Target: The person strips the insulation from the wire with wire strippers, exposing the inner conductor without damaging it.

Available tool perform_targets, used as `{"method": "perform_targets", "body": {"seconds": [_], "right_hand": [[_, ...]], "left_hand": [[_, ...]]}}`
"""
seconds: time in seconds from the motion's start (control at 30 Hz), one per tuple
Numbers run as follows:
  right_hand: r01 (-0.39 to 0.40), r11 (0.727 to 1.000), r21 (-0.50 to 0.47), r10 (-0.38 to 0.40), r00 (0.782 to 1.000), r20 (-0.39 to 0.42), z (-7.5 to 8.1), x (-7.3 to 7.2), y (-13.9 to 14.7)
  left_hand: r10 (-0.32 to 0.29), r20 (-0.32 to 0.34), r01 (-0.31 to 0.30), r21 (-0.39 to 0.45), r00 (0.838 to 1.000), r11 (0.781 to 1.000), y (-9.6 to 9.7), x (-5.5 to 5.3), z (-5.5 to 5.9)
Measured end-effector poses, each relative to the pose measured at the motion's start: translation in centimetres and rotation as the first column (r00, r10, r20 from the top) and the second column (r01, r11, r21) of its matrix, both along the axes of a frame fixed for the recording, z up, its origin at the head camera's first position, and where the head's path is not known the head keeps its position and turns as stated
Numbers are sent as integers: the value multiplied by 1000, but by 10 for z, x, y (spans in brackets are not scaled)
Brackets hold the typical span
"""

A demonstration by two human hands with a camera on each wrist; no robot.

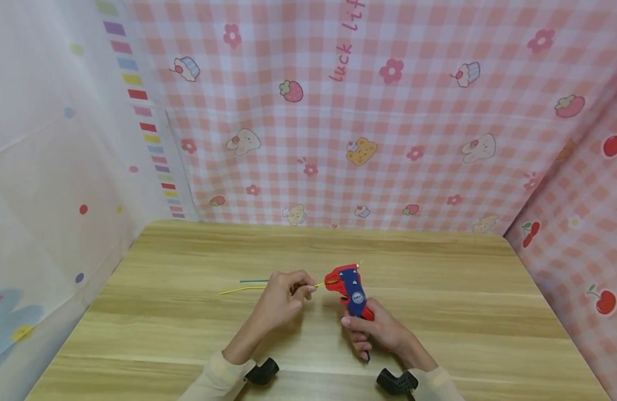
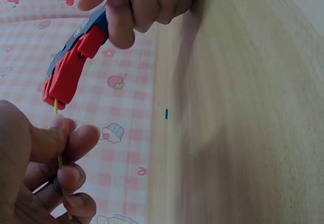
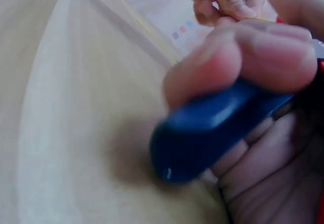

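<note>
My left hand (image 1: 287, 294) pinches a thin yellow wire (image 1: 243, 289) between thumb and fingertips. From there the wire runs right into the red nose of a red-and-blue wire stripper (image 1: 352, 287). The left wrist view shows the wire stripper (image 2: 68, 74) with the yellow wire (image 2: 55, 106) entering its red end. My right hand (image 1: 381, 328) grips the wire stripper by its handles, fingers wrapped around them. In the right wrist view a blue handle (image 3: 202, 133) shows beneath the curled fingers. Beyond the left hand a green wire (image 1: 253, 280) lies on the table, partly hidden behind that hand.
The wooden table (image 1: 439, 278) reaches back to a pink checked curtain (image 1: 313, 122). A short green piece (image 2: 166, 113) and a tiny yellow bit (image 2: 157, 103) lie on the tabletop. Black wrist cameras (image 1: 262, 371) sit at both cuffs.
</note>
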State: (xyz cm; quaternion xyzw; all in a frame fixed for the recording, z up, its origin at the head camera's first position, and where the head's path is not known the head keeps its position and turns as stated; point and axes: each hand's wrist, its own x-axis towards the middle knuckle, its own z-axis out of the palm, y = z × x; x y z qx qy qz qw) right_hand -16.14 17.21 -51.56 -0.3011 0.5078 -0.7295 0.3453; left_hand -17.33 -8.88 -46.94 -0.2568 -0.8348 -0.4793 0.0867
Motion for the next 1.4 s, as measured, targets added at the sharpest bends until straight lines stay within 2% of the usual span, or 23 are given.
{"method": "perform_targets", "body": {"seconds": [0.2,0.9,1.17,1.4], "right_hand": [[-31,999,-11,31,999,-27,0,-2,-2],[-53,998,-29,51,996,-69,-3,-3,-3],[-9,1000,-1,9,1000,-28,-1,0,-3],[109,991,77,-108,994,-23,2,2,-4]], "left_hand": [[15,2,-15,-15,1000,1000,-2,0,-1],[-14,-25,13,-38,1000,999,-2,1,3],[-19,-13,18,-35,1000,999,-2,0,2],[-23,11,24,-49,1000,999,-2,-1,2]]}}
